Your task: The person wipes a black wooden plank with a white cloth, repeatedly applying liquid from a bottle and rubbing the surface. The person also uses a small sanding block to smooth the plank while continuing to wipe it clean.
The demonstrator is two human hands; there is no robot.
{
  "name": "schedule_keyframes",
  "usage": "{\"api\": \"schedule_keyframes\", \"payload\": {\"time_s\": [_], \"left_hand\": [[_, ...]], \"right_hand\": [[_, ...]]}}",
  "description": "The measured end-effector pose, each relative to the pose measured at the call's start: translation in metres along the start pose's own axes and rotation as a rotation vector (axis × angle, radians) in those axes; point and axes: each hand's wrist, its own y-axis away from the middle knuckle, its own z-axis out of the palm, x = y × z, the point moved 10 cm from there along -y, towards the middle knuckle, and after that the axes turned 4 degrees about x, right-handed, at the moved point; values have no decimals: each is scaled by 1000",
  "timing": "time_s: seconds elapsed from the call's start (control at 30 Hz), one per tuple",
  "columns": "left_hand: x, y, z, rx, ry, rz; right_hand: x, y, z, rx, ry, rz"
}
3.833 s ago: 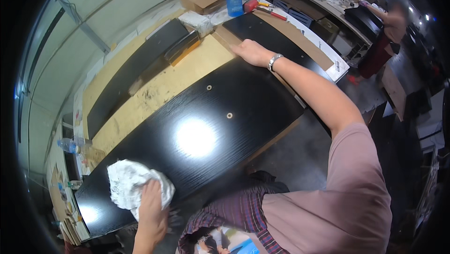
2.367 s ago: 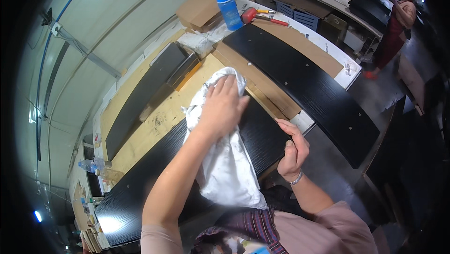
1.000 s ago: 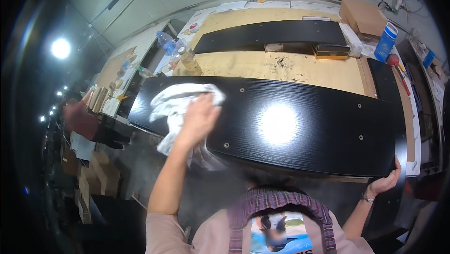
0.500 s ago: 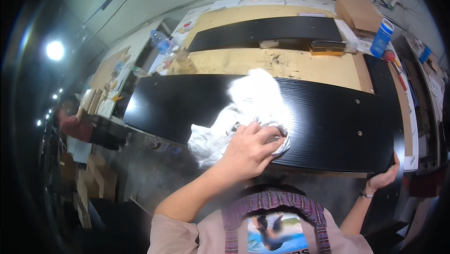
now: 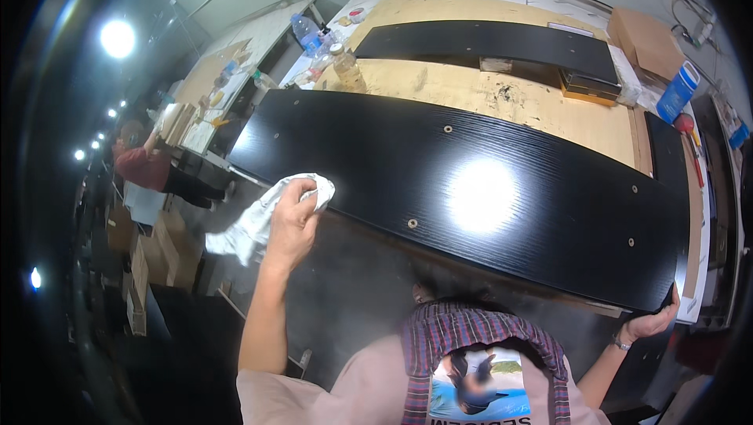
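A crumpled white cloth [image 5: 249, 230] is bunched in my left hand [image 5: 293, 225], whose fingers are closed on it near the front edge of a long black board [image 5: 361, 150]. Part of the cloth hangs off to the left, past the board's edge. The board has a wood-grain surface with several small metal-ringed holes, and a bright reflection lies right of its middle. My right hand [image 5: 651, 323] grips the board's near right corner from below and outside, fingers bent up along the end. Its palm side shows; some fingers are partly hidden.
Behind lies a second black board [image 5: 486, 39] on a pale wooden tabletop [image 5: 392, 73]. Bottles [image 5: 347, 68] stand at its left, a blue container [image 5: 678, 94] and a cardboard box [image 5: 645, 39] at its right. A person [image 5: 149, 164] stands beside another table at the far left.
My left hand has moved left with the cloth, from the middle of the board to its front edge, uncovering the surface and more holes. My right hand keeps hold of the corner. The view has shifted.
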Motion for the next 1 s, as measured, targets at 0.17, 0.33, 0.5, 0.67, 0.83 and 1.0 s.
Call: {"api": "schedule_keyframes", "payload": {"time_s": [0.17,0.33,0.5,0.67,0.83,1.0], "left_hand": [[2,1,-5,-76,-68,-58],[12,-9,-8,-123,12,-37],[109,-25,40,-266,235,210],[152,-53,16,-627,805,350],[121,-152,-15,-348,1061,-19],[282,-104,39,-726,884,709]], "right_hand": [[-13,3,1,-27,57,-36],[-17,11,2,-2,-19,25],[-34,18,-3,71,58,99],[-184,48,52,31,136,-118],[-234,64,66,18,47,-63],[-252,77,74,-24,-35,-35]]}}
